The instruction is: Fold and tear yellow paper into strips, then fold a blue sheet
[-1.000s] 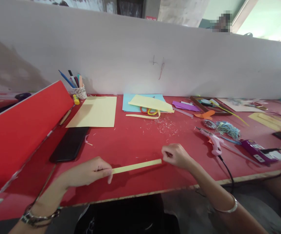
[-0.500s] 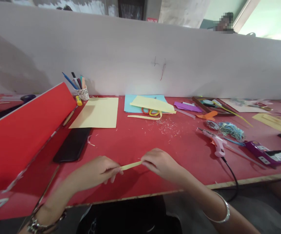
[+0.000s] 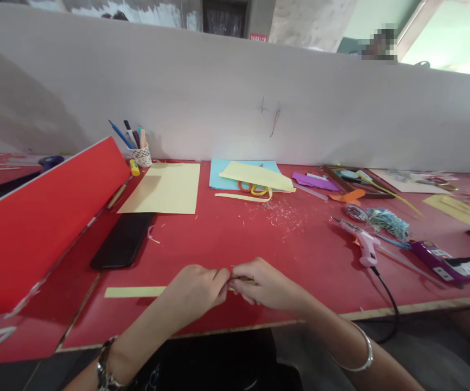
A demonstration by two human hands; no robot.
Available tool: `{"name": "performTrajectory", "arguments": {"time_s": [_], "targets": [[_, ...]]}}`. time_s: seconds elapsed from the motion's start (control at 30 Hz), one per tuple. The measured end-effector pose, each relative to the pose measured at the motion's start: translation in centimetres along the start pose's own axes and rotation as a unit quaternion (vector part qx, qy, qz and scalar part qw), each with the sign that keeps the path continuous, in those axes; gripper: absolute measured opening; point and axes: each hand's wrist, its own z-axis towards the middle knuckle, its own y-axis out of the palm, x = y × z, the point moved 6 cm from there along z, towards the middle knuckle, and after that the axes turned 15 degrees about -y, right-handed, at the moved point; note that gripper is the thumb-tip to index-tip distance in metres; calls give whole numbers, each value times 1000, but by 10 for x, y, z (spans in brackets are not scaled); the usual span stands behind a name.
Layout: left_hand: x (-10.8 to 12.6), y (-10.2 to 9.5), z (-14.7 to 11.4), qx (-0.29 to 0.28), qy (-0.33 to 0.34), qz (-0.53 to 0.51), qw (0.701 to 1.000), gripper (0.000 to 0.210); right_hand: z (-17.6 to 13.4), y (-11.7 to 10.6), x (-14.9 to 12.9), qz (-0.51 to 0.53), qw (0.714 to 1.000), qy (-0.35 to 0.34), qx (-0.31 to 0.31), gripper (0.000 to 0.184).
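Observation:
A narrow yellow paper strip [image 3: 135, 292] runs low over the red table and passes behind my left hand [image 3: 200, 288]. My left hand is closed, its thumb and fingers pinching the strip near the end. Right against it, my right hand [image 3: 261, 282] is closed too, with a bit of the strip's end showing between its curled fingers. The fingertips of both hands meet, so the exact shape of the strip between them is hidden.
Left are a black phone [image 3: 123, 241], a yellow sheet [image 3: 165, 190] and a leaning red board [image 3: 43, 222]. Scissors [image 3: 258, 190] lie partly under yellow paper ahead. A pink glue gun [image 3: 365, 244] and purple power strip [image 3: 438, 260] lie right.
My hands have come together; earlier a short stretch of strip showed between them. My left hand has moved right, and a long part of the strip now shows to its left.

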Motion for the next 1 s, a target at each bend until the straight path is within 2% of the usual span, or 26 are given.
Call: {"name": "performTrajectory", "arguments": {"time_s": [0.13,0.23,0.37,0.47,0.57,0.63,0.7,0.77,0.83,0.9,1.0], "targets": [[-8,-5,-8,75,42,46,995,27,-9,-6,7,65,997,30,26,23],[-24,-6,-15,78,20,53,995,25,-18,-14,14,85,994,53,32,23],[-59,-2,-28,17,-79,42,996,19,-31,-28,25,72,995,66,37,24],[-90,-1,-43,-19,-163,35,986,17,-40,-40,33,49,994,85,50,25],[-116,-3,-55,-34,-232,68,970,20,-47,-50,37,-10,994,94,51,26],[-122,-8,-56,-19,-261,82,962,25,-48,-53,34,-79,993,74,44,27],[-110,-16,-50,23,-249,43,967,30,-44,-49,26,-141,989,38,20,28],[-85,-24,-39,69,-192,-47,978,33,-39,-39,19,-172,985,1,-11,29],[-55,-28,-28,80,-133,-120,981,34,-34,-30,13,-184,982,-28,-29,29],[-30,-24,-18,55,-90,-150,983,34,-29,-25,10,-197,979,-42,-35,29],[-13,-9,-7,-24,-77,-171,982,31,-25,-25,6,-221,973,-52,-32,30]]}}
